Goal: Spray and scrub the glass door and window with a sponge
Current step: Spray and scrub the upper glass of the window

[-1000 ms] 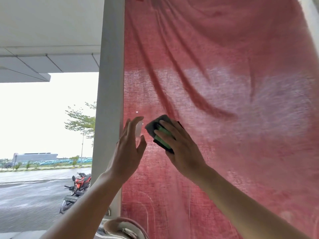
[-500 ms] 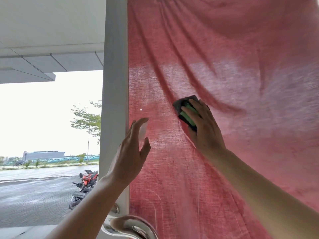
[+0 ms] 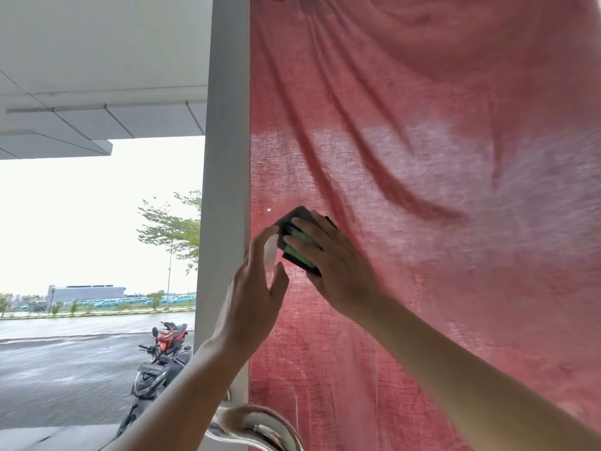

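While the right hand (image 3: 335, 265), fingers flat, presses the sponge (image 3: 300, 244) to the glass (image 3: 422, 222) at mid-frame to scrub, the left hand (image 3: 253, 294) spreads just beside it, likely bracing the door.

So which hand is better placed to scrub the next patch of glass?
Right. The right hand presses the sponge flat on the glass; the left hand is open beside it, without a sponge.

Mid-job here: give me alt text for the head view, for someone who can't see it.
A right hand presses a green-and-dark sponge against a glass pane backed by a red curtain, close to the white frame. The left hand is raised beside it, fingers straight; outside, a motorbike stands on wet pavement.
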Tool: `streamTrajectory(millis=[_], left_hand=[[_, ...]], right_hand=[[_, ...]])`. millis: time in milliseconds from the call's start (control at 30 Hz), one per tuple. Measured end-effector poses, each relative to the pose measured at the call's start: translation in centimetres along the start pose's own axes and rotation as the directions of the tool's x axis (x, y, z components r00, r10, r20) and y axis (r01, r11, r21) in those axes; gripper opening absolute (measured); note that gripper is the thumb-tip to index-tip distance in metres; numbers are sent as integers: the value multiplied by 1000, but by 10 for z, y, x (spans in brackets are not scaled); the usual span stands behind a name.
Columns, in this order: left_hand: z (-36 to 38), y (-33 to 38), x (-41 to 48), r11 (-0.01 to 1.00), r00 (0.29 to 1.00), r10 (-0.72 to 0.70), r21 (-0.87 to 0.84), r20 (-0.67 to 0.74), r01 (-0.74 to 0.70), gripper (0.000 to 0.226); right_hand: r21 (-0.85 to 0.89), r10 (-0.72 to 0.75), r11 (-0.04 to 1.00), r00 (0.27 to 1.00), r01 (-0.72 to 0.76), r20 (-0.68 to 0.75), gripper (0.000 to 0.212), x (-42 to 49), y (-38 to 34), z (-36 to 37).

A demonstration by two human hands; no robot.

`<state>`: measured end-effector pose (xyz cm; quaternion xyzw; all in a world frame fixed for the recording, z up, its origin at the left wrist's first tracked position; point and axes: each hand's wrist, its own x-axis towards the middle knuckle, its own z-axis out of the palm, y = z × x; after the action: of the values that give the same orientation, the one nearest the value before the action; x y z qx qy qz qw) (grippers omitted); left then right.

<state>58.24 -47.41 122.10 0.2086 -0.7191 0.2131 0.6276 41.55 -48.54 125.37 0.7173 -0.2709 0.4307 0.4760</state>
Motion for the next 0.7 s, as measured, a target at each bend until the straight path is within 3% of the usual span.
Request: streamTrajectory(millis=[267,400,700], left_hand=[[5,0,-6,999,1000,10,49,1,-10,52],[4,2,-5,999,1000,2,41,30,-4,54],[-3,3,-12,1000,999,4,16,40,-5,55]], right_hand=[[-40,-33,999,996,36,86,71,-74,2,-17],[-46,65,997,995,-62,72,77,-98,24,-35],[61,262,963,965,-261,-6,63,-11,33,-32]])
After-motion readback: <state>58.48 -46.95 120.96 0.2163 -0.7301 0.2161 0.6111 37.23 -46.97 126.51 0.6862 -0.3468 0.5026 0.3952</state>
